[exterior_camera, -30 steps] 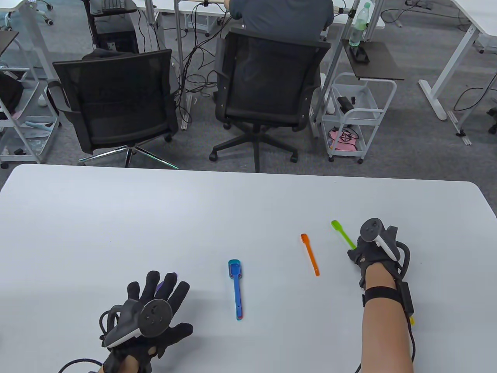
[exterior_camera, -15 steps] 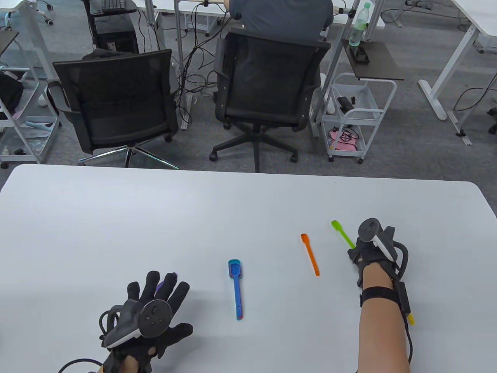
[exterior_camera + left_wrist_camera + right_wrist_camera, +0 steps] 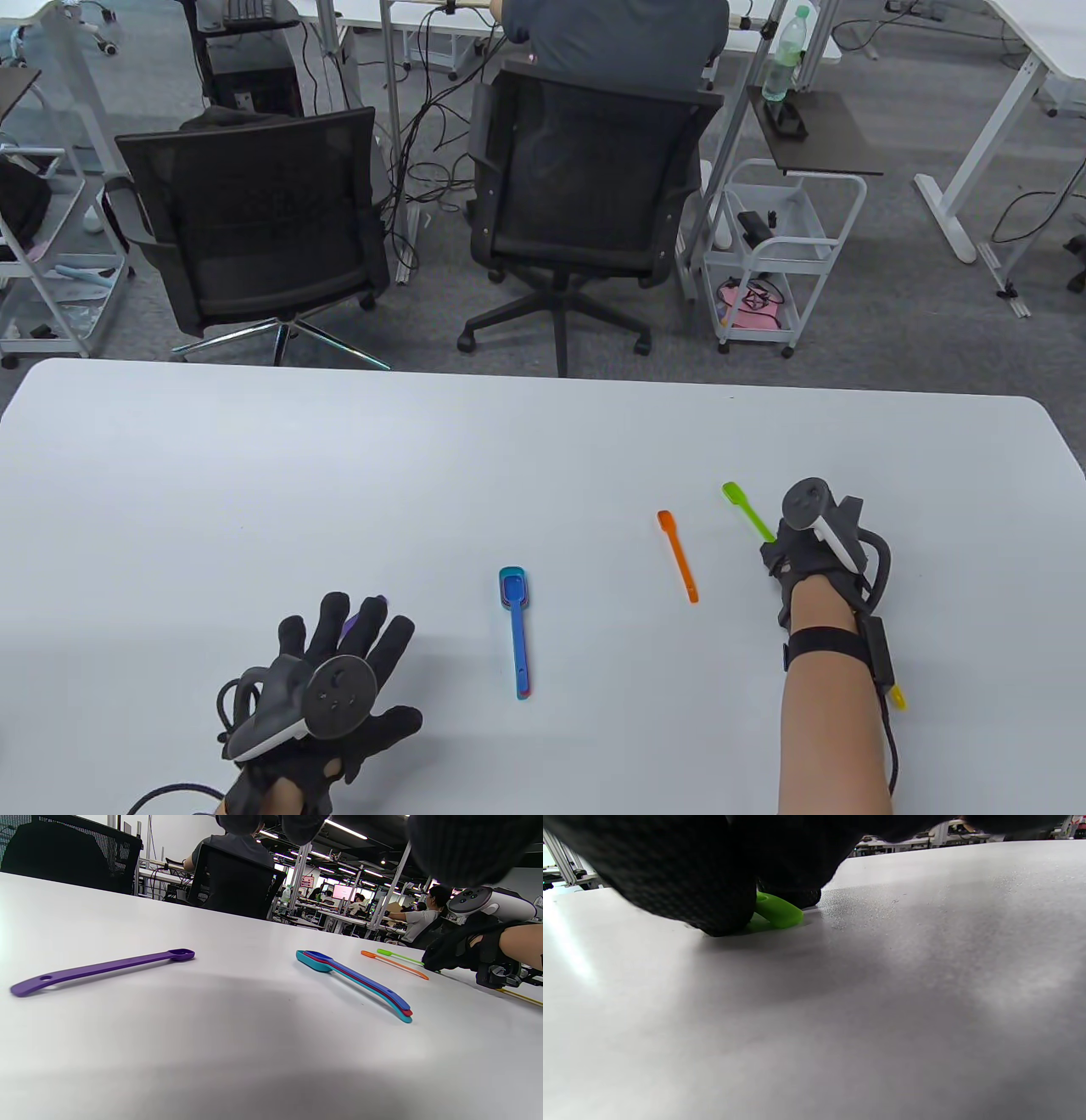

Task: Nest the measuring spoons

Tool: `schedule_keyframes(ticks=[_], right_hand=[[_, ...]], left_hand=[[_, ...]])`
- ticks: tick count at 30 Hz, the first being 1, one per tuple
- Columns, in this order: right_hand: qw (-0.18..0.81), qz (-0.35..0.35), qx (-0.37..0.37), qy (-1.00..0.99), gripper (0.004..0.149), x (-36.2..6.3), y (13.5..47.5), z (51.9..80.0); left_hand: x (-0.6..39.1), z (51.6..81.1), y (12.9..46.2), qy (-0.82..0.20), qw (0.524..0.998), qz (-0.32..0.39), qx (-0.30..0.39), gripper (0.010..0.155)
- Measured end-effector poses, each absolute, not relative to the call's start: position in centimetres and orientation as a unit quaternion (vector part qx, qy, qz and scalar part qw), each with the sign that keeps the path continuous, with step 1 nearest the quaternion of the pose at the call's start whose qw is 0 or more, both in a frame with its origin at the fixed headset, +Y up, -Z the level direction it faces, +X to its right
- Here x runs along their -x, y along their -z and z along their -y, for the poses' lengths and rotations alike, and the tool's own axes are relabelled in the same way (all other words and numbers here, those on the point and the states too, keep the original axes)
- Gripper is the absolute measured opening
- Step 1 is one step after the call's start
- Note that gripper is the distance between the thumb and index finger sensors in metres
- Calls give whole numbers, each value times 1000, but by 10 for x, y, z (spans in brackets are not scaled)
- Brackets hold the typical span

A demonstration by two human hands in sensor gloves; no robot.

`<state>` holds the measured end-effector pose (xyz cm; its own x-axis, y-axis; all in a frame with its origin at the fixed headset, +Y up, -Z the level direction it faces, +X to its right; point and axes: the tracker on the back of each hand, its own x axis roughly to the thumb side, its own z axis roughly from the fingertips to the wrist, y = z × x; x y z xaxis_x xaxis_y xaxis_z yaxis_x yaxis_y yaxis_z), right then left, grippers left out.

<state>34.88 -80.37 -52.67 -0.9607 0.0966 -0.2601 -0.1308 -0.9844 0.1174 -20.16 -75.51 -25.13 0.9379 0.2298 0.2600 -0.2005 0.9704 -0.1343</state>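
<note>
Nearest the bottom edge, the left hand [image 3: 327,679] lies with fingers spread above the table [image 3: 254,475], gripping nothing; under its fingertips, barely showing from above, is the purple spoon [image 3: 102,969], which the left wrist view shows whole, flat on the table and untouched. Next out, mid-table, lies the stack of blue, red and teal spoons [image 3: 516,624], already nested, bowls away from the person. Further right lies the orange spoon [image 3: 678,556], loose and alone. Beyond it the right hand [image 3: 810,548] is curled down over the handle end of the green spoon [image 3: 747,509], and the right wrist view shows what the table view cannot: gloved fingertips [image 3: 721,912] pressing against the green handle tip right at the tabletop, the spoon not yet lifted. Whether it is truly pinched I cannot tell. I judge the risk to be that the thin, flat handle slips or skates away under the gloved fingers, perhaps into the orange spoon nearby. A yellow piece [image 3: 897,698] peeks out beside the right forearm; it is too hidden to identify.
</note>
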Motion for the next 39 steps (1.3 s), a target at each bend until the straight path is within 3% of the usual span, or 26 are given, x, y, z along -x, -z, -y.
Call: schedule_keyframes(ticks=[19, 39], right_hand=[[63, -21, 140, -988, 54, -345, 508, 796], [104, 22, 207, -973, 57, -269, 404, 736]], left_hand=[[201, 754, 251, -113, 982, 142, 50, 102], [190, 756, 246, -106, 980, 161, 48, 103]])
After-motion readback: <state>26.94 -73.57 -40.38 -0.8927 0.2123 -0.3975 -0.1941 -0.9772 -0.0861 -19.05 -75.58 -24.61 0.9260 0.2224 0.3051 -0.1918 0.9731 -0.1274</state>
